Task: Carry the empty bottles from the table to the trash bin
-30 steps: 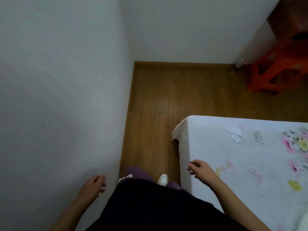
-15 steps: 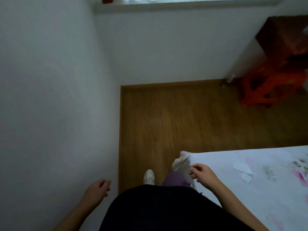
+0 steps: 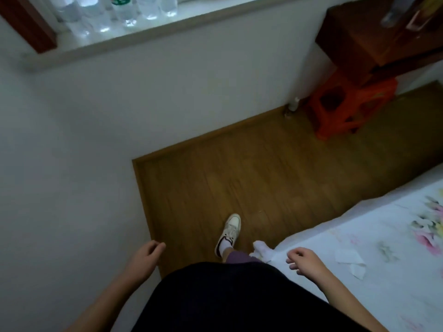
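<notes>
Several clear plastic bottles (image 3: 124, 13) stand in a row on the window ledge (image 3: 153, 26) at the top left, one with a green label. My left hand (image 3: 143, 261) hangs near the white wall at the lower left, fingers loosely curled, holding nothing. My right hand (image 3: 305, 262) hovers over the corner of the bed, fingers apart, also holding nothing. Both hands are far below the bottles. No trash bin is in view.
A bed (image 3: 374, 238) with a white flowered sheet fills the lower right, with bits of tissue (image 3: 347, 256) on it. An orange plastic stool (image 3: 345, 106) stands under a dark wooden table (image 3: 374, 37) at the top right. Wooden floor (image 3: 251, 168) lies ahead; my white shoe (image 3: 229, 230) steps on it.
The view has tilted up and turned: the ledge with the bottles has come into sight. I have stepped forward along the bed. Both hands stay down, holding nothing.
</notes>
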Demonstrator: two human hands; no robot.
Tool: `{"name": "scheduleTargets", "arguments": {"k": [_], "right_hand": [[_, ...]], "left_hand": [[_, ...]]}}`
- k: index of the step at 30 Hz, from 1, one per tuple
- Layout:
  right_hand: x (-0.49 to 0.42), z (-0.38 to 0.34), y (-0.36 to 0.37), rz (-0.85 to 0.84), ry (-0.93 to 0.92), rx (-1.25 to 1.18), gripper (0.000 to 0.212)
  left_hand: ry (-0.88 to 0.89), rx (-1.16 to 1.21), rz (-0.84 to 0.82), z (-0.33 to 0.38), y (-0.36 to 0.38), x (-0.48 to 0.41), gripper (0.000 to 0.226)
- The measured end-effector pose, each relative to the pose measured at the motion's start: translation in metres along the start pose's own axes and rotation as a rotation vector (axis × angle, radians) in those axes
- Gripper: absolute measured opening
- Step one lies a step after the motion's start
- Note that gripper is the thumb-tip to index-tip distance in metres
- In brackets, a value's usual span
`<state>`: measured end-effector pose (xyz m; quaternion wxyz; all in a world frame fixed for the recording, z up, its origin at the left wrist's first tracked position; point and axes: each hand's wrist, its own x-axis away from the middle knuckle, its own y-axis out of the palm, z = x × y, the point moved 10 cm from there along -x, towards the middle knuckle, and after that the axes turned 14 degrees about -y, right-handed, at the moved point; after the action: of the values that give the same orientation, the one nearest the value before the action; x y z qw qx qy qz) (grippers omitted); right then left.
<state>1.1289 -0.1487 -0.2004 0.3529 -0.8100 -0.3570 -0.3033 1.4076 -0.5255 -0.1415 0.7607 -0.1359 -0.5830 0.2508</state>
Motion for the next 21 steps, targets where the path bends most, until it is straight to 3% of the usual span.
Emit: {"name": "scheduleTargets", "arguments": {"k": [7, 12, 18, 21], "right_hand": [[-0.094, -0.139, -0.017, -0.109, -0.158, 0.06, 0.014], [-0.126, -0.225, -0.071, -0.005, -0.253, -0.018, 0.016], [-0.15, -0.229, -0.138, 0.155, -0.168, -0.162, 0.018], [-0.153, -0.198, -0.165, 0.269, -0.067, -0.259, 0.014]], "left_hand": [[-0.092, -0.072, 0.027, 0.07, -0.054, -0.069, 0.025], [-0.083, -0.247, -0.004, 0.161, -0.074, -0.111, 0.027], [0.074, -0.475, -0.012, 0.316, -0.058, -0.167, 0.029], [0.115, -0.473, -0.057, 0.372, -0.043, -0.244, 0.058]]}}
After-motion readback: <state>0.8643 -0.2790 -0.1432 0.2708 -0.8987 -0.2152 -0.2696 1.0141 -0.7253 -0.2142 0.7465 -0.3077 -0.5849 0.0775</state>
